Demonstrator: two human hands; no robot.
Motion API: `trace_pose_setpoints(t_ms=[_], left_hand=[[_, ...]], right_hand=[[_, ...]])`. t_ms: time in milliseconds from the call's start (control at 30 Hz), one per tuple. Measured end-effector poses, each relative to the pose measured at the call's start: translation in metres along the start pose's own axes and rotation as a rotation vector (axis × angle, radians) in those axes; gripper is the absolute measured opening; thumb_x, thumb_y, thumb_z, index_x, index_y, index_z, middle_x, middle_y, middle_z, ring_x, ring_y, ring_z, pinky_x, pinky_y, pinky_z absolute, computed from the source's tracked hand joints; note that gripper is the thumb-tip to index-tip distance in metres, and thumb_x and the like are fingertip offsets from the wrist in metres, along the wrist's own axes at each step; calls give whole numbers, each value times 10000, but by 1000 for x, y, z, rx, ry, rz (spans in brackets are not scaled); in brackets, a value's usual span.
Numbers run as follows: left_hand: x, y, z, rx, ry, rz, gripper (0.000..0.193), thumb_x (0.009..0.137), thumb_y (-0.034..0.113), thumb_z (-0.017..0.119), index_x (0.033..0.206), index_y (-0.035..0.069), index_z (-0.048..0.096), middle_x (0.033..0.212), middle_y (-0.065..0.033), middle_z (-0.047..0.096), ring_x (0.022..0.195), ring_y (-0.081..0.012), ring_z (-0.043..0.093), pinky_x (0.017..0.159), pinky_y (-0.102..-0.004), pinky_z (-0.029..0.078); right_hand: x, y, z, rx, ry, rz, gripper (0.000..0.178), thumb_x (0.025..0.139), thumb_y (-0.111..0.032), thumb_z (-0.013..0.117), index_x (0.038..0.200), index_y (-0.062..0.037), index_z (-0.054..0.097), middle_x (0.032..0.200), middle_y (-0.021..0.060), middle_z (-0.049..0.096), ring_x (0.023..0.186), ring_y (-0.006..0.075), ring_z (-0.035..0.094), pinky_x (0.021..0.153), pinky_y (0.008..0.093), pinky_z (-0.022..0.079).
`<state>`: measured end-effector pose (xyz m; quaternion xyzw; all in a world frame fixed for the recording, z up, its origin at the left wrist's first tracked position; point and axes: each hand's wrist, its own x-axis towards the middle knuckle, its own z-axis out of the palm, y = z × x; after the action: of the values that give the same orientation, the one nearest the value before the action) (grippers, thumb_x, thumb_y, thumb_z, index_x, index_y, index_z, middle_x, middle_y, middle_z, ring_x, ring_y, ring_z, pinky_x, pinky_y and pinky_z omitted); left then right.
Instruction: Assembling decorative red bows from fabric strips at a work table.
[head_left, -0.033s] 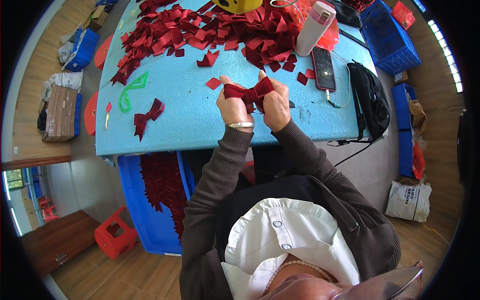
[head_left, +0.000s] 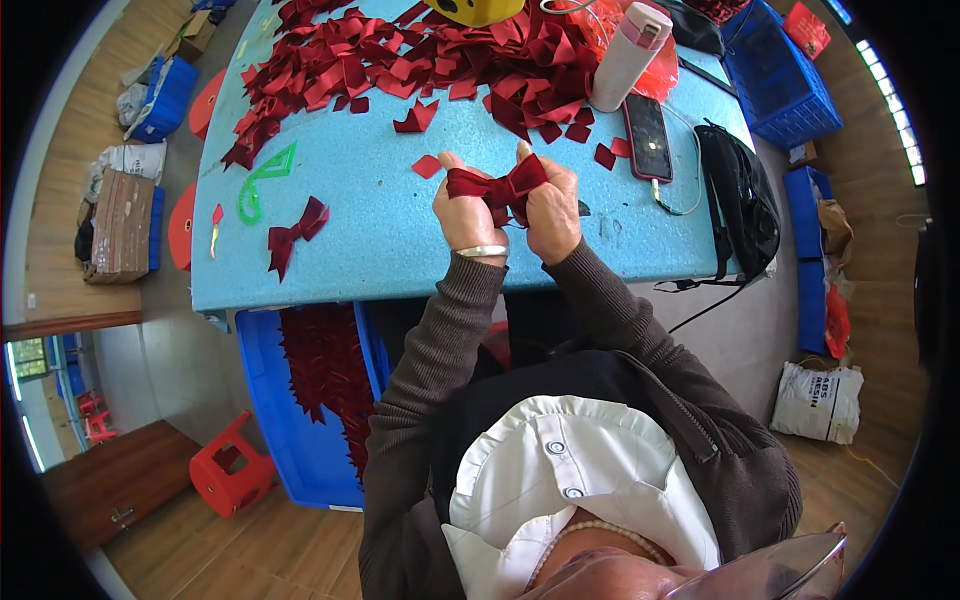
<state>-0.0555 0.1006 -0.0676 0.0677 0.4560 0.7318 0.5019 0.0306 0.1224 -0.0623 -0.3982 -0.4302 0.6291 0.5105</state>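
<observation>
- While two brown ribbed sleeves [head_left: 440, 320] reach over the near edge of the light blue counter [head_left: 380, 235], the left hand [head_left: 465, 218] and the right hand [head_left: 555, 212] meet around a dark red bow [head_left: 500, 187]
- The left hand has its fingers closed on the left loop, thumb pointing up and away, and a pale bangle [head_left: 482, 250] circles the wrist
- The right hand has its fingers closed on the right loop in much the same way, its thumb also raised
- The dark red bow sits between the two hands over the near part of the counter, loops spread to either side; whether it touches the surface I cannot tell
- Just beyond the left hand lies a small red square [head_left: 426, 166], with a folded red piece [head_left: 416, 118] farther off
- Well to the left, a second bow [head_left: 292, 235] lies near a green looped shape [head_left: 262, 176]
- A broad heap of red ribbon pieces [head_left: 545, 75] covers the far part of the counter
- At the heap's right end stands a pale bottle [head_left: 625, 65], near a phone [head_left: 648, 140] plugged into a white cable [head_left: 656, 195]
- A black bag [head_left: 740, 205] rests along the right edge
- Lower left, a blue bin [head_left: 290, 440] contains dark red material [head_left: 318, 360], with a red stool [head_left: 215, 485] beside it
</observation>
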Motion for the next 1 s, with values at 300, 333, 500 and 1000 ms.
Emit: trace_pose_setpoints(t_ms=[300, 333, 500, 1000], left_hand=[[-20, 28, 15, -269, -197, -90, 452, 957, 513, 470, 664, 173, 423, 588, 52, 404, 463, -86, 336, 429, -237, 276], [-24, 32, 19, -288, -232, -86, 448, 959, 510, 467, 661, 179, 411, 591, 57, 389, 465, -84, 323, 430, -240, 271], [-59, 70, 51, -273, -210, -102, 456, 975, 495, 440, 658, 173, 375, 588, 46, 347, 477, -88, 302, 437, -247, 265], [-155, 161, 139, -318, -354, 377, 507, 1006, 484, 338, 685, 100, 411, 658, -23, 423, 585, -125, 367, 569, -273, 353]], right_hand=[[-10, -34, 14, 86, -37, -99, 363, 990, -244, 519, 726, 0, 567, 607, -35, 488, 548, 33, 408, 486, 219, 333], [-12, -39, 15, 101, -47, -120, 359, 989, -242, 520, 730, 1, 566, 616, -30, 493, 557, 36, 416, 495, 219, 342], [-29, -86, 24, 99, -26, -188, 343, 993, -232, 509, 752, 4, 567, 661, -2, 537, 593, 53, 456, 534, 224, 376], [-77, -218, 54, 126, -72, -541, 320, 1009, -236, 466, 780, -16, 506, 721, 44, 587, 630, 91, 505, 581, 235, 411]])
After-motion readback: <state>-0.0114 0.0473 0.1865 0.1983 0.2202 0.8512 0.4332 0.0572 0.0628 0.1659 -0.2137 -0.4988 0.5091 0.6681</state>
